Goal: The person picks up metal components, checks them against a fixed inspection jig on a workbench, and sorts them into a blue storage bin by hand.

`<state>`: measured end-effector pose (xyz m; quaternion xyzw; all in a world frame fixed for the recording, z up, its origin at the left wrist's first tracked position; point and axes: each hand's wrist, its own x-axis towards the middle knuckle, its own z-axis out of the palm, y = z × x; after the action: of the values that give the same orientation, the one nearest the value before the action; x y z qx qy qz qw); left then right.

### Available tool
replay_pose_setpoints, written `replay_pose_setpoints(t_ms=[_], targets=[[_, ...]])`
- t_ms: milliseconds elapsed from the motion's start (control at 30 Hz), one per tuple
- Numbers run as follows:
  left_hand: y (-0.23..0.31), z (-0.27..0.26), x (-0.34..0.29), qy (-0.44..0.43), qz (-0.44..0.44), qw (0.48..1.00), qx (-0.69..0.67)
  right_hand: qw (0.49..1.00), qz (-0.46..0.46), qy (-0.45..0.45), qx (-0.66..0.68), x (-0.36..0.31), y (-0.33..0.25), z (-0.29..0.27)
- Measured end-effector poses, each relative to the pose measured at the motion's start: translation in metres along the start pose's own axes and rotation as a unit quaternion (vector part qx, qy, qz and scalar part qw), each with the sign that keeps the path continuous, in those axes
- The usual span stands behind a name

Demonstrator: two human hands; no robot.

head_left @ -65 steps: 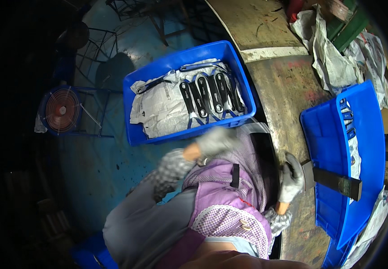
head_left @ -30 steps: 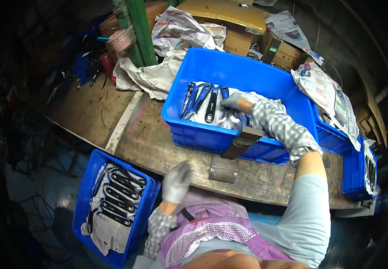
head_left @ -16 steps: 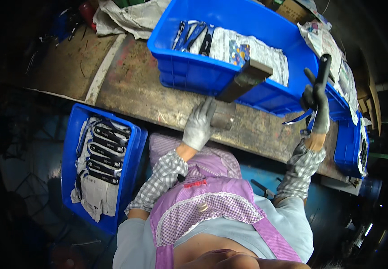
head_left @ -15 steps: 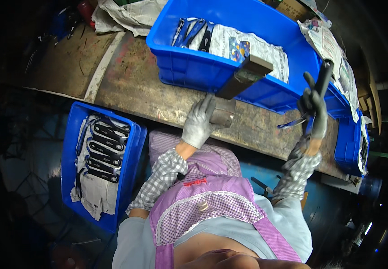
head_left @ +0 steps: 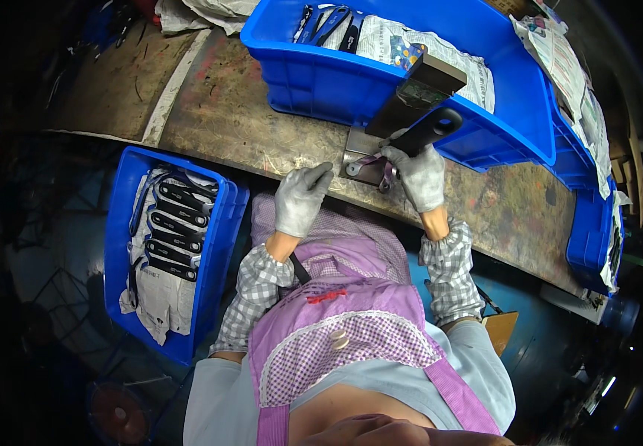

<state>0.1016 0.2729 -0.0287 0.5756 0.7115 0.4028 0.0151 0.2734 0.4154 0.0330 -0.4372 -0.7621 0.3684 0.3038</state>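
Note:
My gloved right hand [head_left: 419, 175] is closed round a black-handled band wrench [head_left: 427, 132], whose handle has a hole at its end and points up to the right. Its shiny band end [head_left: 387, 172] lies over a small metal block [head_left: 357, 141] at the bench's front edge. A round metal piece [head_left: 352, 169] shows at the band's left end. Just left of the block, apart from it, my gloved left hand [head_left: 299, 199] has its fingers pressed together; what is in them, if anything, is hidden. Behind the block rises a dark metal bar [head_left: 394, 111].
A large blue bin [head_left: 314, 82] with paper and several wrenches stands on the bench [head_left: 225, 111] behind the bar. Lower left, another blue bin [head_left: 221, 245] holds several black-handled wrenches [head_left: 176, 241] on paper. A smaller blue bin [head_left: 587, 238] stands at the right.
My right hand has brought the wrench from the right side to the metal block. My left hand has drawn back left, off the block.

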Motion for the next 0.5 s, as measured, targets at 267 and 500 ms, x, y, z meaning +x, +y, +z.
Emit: replay_pose_setpoints(t_ms=[267, 500], targets=[[0.026, 0.024, 0.038, -0.026, -0.15, 0.988, 0.007, 0.995, 0.017, -0.02, 0.098, 0.009, -0.004, 0.004], [0.034, 0.038, 0.039, -0.05, -0.125, 0.988, 0.081, 0.997, 0.0, -0.066, -0.043, -0.017, 0.03, -0.018]])
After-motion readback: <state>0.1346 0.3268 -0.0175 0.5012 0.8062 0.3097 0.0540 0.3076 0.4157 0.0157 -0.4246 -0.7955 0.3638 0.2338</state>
